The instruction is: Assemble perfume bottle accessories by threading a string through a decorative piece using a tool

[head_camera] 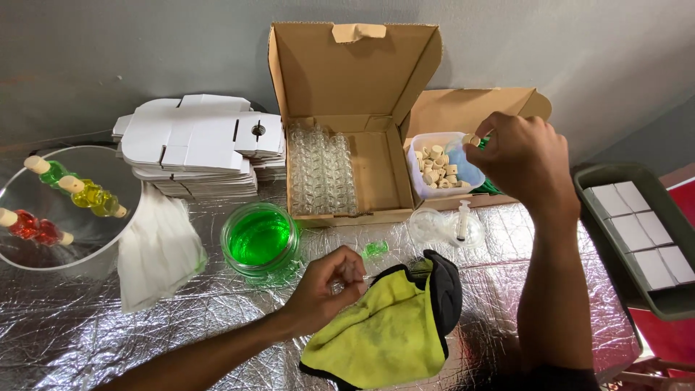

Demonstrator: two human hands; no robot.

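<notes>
the right hand is raised over the far right of the foil-covered table, its fingertips pinched narrowly on a small cork and what looks like a green-filled little bottle, just above a plastic tub of corks that sits inside an open cardboard box. the left hand rests low near the middle of the table, thumb and fingers drawn close together as if holding something thin, though what it holds is too small to tell. just beside it lies a yellow cloth with black edging, and a tiny green bottle lies on the foil a little beyond the fingers. a glass jar of green liquid stands to the left of that hand, next to a white cloth. behind, a larger open box holds rows of clear small bottles. a syringe rests on a clear lid near the tub. flat white cartons are stacked at far left.
</notes>
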